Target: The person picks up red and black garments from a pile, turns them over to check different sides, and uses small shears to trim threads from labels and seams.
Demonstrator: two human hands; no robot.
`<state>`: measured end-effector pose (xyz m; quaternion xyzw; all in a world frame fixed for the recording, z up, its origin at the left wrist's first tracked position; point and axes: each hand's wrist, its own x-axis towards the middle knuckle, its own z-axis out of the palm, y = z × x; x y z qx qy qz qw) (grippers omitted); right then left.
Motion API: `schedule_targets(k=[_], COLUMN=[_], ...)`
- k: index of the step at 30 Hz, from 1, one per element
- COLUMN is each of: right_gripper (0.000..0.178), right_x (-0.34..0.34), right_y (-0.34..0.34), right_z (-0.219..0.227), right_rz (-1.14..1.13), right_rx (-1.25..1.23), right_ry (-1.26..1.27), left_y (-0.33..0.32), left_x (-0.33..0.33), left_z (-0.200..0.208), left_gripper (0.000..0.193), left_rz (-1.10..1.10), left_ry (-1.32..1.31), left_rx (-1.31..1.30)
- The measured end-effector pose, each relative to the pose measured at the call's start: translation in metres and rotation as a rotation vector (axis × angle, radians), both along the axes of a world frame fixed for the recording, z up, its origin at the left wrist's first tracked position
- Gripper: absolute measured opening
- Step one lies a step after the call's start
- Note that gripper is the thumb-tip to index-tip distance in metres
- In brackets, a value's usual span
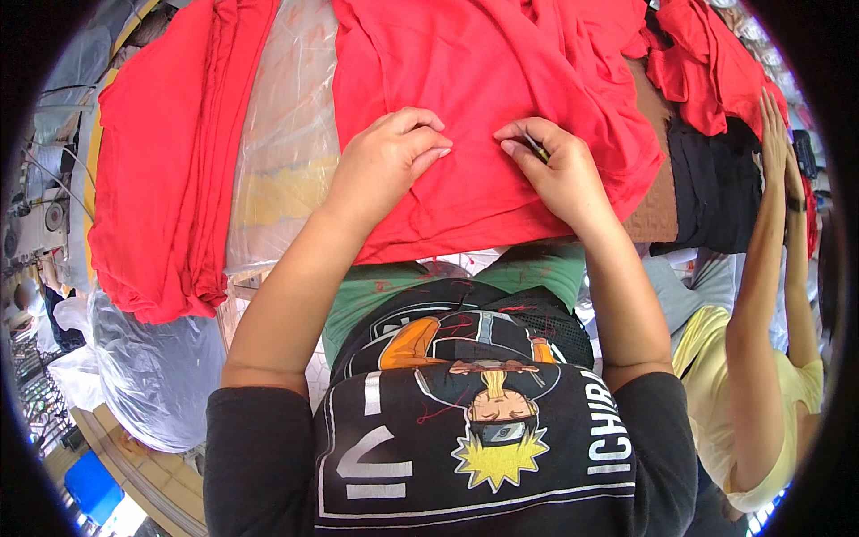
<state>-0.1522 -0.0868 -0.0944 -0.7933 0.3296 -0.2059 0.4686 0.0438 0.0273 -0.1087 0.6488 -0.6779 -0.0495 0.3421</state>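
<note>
Red fabric [420,63] lies in loose folds across the work surface before me, its near edge hanging close to my lap. Over its middle, my left hand [389,157] is closed, thumb tip near the forefinger; whatever those fingers pinch is too small to make out. My right hand [559,170] is a short way to the right above the same cloth. Between its thumb and forefinger sits a small slim tool [537,148], metal-grey with a yellow and dark part, mostly hidden by the fingers. The two hands are apart, fingertips facing each other.
A folded stack of red cloth [170,170] lies at the left, beside clear plastic sheeting [291,134]. Black cloth [716,192] and another red bundle [707,67] are at the right. A person in yellow [752,394] sits there, hands raised together. A plastic-wrapped bundle [152,376] stands lower left.
</note>
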Motion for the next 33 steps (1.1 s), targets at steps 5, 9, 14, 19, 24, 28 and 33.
schedule_targets(k=[5,9,14,19,24,28,33], right_gripper=[0.018,0.024,0.021,0.015,0.015,0.016,0.016], right_x=[0.001,0.013,0.008,-0.002,-0.005,-0.010,-0.011], right_y=[0.022,0.043,0.045,0.044,0.033,0.023,0.024], right_z=[0.014,0.017,0.017,0.016,0.019,0.004,0.005], right_rz=[0.074,0.066,0.127,0.166,0.070,0.005,0.006], right_rx=[-0.024,-0.235,-0.104,0.053,-0.024,-0.005,-0.023], right_ry=[0.143,0.270,0.297,0.192,0.126,0.073,0.153], left_y=[0.023,0.024,0.025,0.023,0.024,0.025,0.024], left_x=[-0.023,-0.026,-0.027,-0.032,-0.053,-0.060,-0.049], left_z=[0.022,0.014,0.011,0.009,0.013,0.010,0.010], left_gripper=[0.012,0.014,0.014,0.020,0.028,0.030,0.022], left_rz=[0.119,0.130,0.130,0.158,0.256,0.248,0.183], left_ry=[0.246,0.419,0.488,0.426,0.133,0.026,0.193], left_rx=[0.239,0.343,0.365,0.351,0.242,0.200,0.271])
